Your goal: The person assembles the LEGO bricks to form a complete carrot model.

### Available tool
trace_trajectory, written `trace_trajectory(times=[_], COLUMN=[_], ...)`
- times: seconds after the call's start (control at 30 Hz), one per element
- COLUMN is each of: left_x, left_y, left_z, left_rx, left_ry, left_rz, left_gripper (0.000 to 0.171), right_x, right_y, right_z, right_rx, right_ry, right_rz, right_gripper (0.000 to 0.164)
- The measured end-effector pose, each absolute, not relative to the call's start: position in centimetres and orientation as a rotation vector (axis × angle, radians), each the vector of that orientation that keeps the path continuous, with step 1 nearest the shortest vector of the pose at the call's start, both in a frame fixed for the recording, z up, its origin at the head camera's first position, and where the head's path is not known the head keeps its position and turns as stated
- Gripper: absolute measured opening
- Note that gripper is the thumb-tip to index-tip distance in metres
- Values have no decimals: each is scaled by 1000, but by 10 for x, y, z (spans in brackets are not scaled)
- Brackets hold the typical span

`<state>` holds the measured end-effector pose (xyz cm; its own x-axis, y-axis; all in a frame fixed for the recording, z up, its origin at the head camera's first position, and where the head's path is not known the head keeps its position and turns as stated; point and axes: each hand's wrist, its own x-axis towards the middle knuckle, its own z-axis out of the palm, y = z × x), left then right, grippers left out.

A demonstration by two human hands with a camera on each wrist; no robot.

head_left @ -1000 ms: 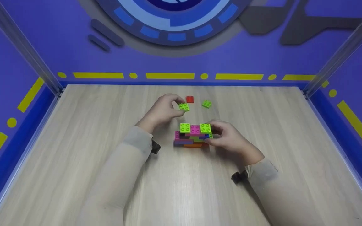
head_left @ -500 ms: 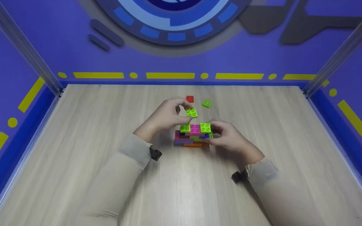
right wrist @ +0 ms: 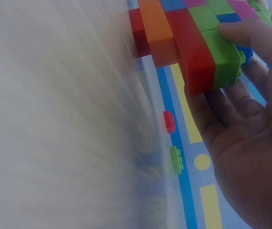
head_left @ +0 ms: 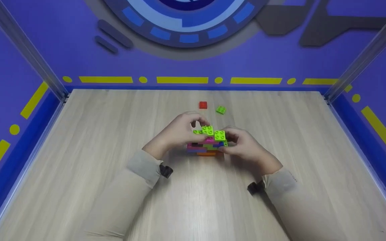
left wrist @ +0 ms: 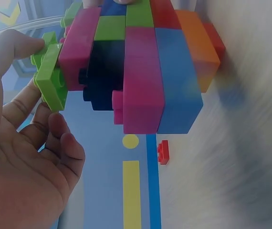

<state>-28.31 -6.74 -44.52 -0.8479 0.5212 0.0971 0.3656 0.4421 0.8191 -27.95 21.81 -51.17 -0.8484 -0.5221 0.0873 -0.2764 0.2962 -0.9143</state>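
My left hand (head_left: 181, 132) pinches a lime-green square toy building brick (head_left: 207, 130) between thumb and fingers, over the top of a multicoloured brick stack (head_left: 209, 146). This brick sits between two lime bricks at the stack's ends; the left one is partly covered by my thumb, and the right one (head_left: 219, 135) shows its studs. Whether the held brick touches the pink brick below is hard to tell. My right hand (head_left: 246, 147) grips the stack's right end, its thumb on a green brick (right wrist: 225, 59) in the right wrist view. Pink and blue bricks (left wrist: 179, 86) face the left wrist camera.
Behind the stack, a loose red brick (head_left: 203, 105) and a loose green brick (head_left: 221, 109) lie on the wooden table (head_left: 112, 110). Blue-purple walls (head_left: 193, 67) with yellow marks enclose the table at the back and sides.
My left hand has brought the lime brick rightward and toward me, from behind the stack to its top. My right hand stays on the stack's right end.
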Motion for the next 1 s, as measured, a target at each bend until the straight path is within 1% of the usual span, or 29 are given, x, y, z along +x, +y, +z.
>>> trace_trajectory(times=[0.47, 0.83, 1.0], left_x=[-279, -278, -276], left_y=[-65, -63, -61], left_z=[-448, -456, -462], left_rx=[794, 801, 763], left_ry=[2488, 2480, 2466], left_rz=[1361, 1397, 1443], left_gripper=[35, 30, 27], right_x=[-279, -279, -279], right_y=[219, 219, 219], right_z=[-512, -513, -514], right_rx=[-745, -750, -751], right_ry=[2367, 2361, 2357], right_rz=[-1558, -1564, -1571], right_gripper=[40, 40, 41])
